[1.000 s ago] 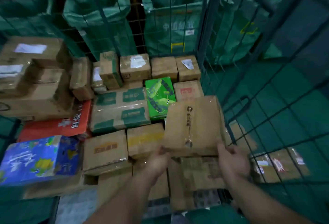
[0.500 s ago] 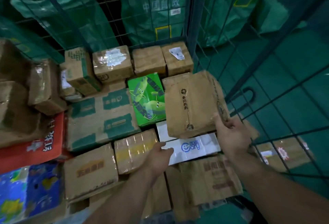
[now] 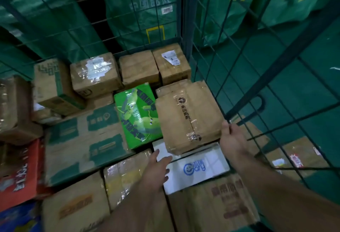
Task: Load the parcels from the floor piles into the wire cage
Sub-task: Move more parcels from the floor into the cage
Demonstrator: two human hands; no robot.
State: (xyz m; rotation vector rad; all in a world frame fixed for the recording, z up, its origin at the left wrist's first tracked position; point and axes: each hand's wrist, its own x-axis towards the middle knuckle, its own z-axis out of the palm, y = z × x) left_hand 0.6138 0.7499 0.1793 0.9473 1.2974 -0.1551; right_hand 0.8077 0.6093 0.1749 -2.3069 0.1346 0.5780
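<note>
the wire cage point(image 3: 186, 29) is filling more of the view than a second ago, its bed of parcels already lying packed tight. the brown parcel point(image 3: 187, 117), which both hands were carrying over the stack, is now lying flat against the cage's right wall, just beside the green box point(image 3: 138, 115) and overlapping the white parcel point(image 3: 202, 167). that is making one more parcel loaded, and by my judgement it is nearly settled. the right hand point(image 3: 232, 137) is still pinching its near right corner, thumb on top, the rest tucked under and out of sight. the left hand point(image 3: 156, 172) has let go and is hovering over the white parcel's left end, fingers point(image 3: 163, 160) loosely spread and holding nothing; whether they are touching the card i cannot tell. the floor piles are mostly lying out of frame, only a few floor parcels point(image 3: 294, 158) showing dimly through the mesh on the right. the left edge is blurring, and whatever is bearing the brown parcel's far end is staying hidden
</note>
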